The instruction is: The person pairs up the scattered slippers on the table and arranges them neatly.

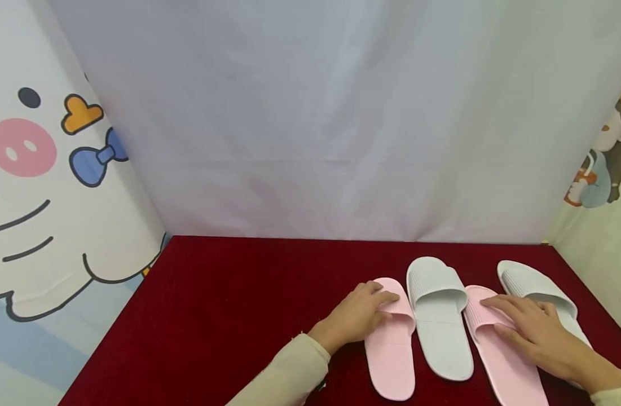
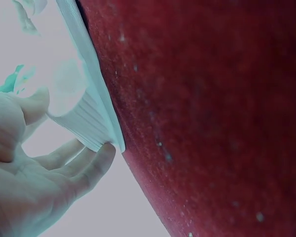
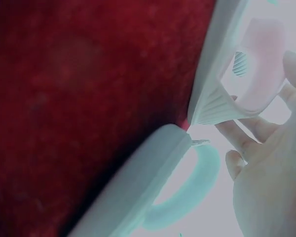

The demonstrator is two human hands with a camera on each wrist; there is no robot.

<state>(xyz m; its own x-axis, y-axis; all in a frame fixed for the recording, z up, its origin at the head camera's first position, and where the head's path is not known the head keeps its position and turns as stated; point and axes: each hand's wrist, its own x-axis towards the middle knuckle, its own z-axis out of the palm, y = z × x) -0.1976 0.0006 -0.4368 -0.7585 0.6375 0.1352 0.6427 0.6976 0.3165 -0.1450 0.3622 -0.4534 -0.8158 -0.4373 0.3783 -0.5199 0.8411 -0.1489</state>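
Pink ribbed plastic slipper (image 1: 391, 361) gripped by half-bent left hand (image 1: 360, 316), twin (image 1: 513, 369) by half-bent right hand (image 1: 549, 341); heels turned toward red table's (image 1: 214, 321) near edge.

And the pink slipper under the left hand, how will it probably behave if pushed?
The pink slipper would likely slide, not roll, because its flat sole lies on the red cloth. It is probably light, being a thin sole with one strap. The strap arches above the sole and may flex when squeezed.

1 plain cream left sleeve (image 1: 290, 371), 1 matching right sleeve (image 1: 616, 397) (barely in view)
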